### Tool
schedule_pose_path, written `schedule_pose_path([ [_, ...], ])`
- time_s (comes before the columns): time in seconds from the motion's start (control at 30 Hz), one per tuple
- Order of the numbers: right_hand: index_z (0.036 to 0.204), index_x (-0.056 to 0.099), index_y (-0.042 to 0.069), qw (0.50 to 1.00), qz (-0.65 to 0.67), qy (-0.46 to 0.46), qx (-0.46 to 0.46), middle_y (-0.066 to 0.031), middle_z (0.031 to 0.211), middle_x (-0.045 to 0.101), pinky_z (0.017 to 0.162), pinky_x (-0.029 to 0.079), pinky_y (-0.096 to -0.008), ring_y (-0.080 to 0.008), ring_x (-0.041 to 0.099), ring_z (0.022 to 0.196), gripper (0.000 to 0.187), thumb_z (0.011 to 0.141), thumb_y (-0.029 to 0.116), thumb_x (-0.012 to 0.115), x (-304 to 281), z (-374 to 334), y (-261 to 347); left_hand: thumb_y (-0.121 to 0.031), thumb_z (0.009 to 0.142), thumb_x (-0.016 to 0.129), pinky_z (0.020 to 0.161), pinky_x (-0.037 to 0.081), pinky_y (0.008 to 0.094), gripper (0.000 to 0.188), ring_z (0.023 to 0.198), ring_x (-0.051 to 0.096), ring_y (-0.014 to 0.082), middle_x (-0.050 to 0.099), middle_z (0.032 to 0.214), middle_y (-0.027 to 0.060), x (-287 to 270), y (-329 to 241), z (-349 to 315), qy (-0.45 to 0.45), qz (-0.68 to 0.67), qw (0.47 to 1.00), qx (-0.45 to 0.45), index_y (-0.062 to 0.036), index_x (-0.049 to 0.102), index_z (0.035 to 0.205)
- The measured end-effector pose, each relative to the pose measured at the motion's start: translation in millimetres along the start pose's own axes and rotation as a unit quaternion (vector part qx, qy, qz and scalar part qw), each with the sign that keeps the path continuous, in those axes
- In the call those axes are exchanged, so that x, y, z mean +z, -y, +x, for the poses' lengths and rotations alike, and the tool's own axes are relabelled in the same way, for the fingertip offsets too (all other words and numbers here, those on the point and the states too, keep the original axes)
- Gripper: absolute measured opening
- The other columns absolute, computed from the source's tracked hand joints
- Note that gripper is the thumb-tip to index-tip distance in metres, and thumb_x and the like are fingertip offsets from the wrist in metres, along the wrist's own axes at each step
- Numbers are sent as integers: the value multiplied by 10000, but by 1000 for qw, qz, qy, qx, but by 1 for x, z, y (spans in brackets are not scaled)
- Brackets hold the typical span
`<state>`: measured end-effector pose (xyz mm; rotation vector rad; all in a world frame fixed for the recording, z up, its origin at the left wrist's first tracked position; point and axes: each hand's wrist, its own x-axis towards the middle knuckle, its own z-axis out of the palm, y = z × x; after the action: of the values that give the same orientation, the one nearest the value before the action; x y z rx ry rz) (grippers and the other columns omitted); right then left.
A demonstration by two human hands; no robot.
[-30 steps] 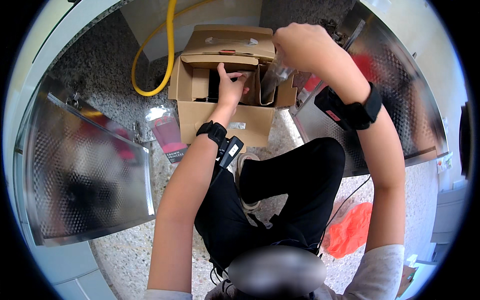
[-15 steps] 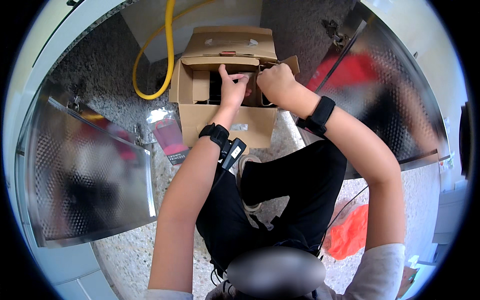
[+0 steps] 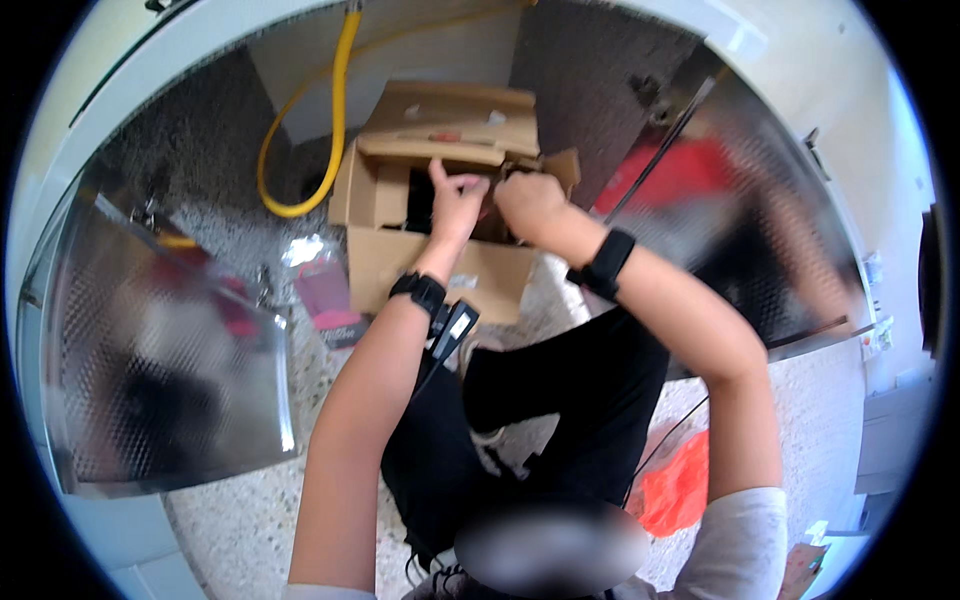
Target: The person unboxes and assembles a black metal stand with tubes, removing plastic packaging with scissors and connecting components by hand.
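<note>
An open brown cardboard box [image 3: 440, 268] sits on the floor inside the cabinet opening, its flaps spread. My left hand [image 3: 455, 208] reaches over the near side into it, fingers apart, with no object plainly held. Dark space shows beside that hand, and its contents are too shadowed to name. At the box's right inner side my right hand [image 3: 533, 203] is closed in a fist, knuckles up, gripping the cardboard there. My right fingertips are hidden under the hand.
Perforated metal cabinet doors stand open at left [image 3: 170, 380] and right [image 3: 770, 230]. A yellow hose [image 3: 338, 110] loops behind the box. Left of it lies a clear and pink package [image 3: 322, 295]. An orange-red plastic bag [image 3: 675, 485] rests on the speckled floor at right.
The whole view has shifted, so the box appears slightly lower and further left. Both hands stay at the box, my right fist moving slightly nearer and left.
</note>
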<state>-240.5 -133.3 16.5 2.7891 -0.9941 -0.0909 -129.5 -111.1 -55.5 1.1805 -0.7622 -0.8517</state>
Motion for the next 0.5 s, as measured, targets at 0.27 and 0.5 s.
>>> schedule_pose_path([
  [0.27,678,639,80,995,-64,-76,-27,-71,658,631,495,477,-313,-213,625,593,89,693,140,575,38,-8,4,-166,670,722,635,498,292,1040,823,570,219,522,1016,139,5,-6,-3,28,63,997,-18,-47,-79,1322],
  [0.5,718,616,51,996,-70,-40,-37,-77,626,621,467,453,-319,-210,618,567,101,694,140,577,27,-8,8,-222,632,751,792,443,352,1084,905,558,277,546,1003,162,5,16,6,-11,214,976,20,-28,-63,1322],
])
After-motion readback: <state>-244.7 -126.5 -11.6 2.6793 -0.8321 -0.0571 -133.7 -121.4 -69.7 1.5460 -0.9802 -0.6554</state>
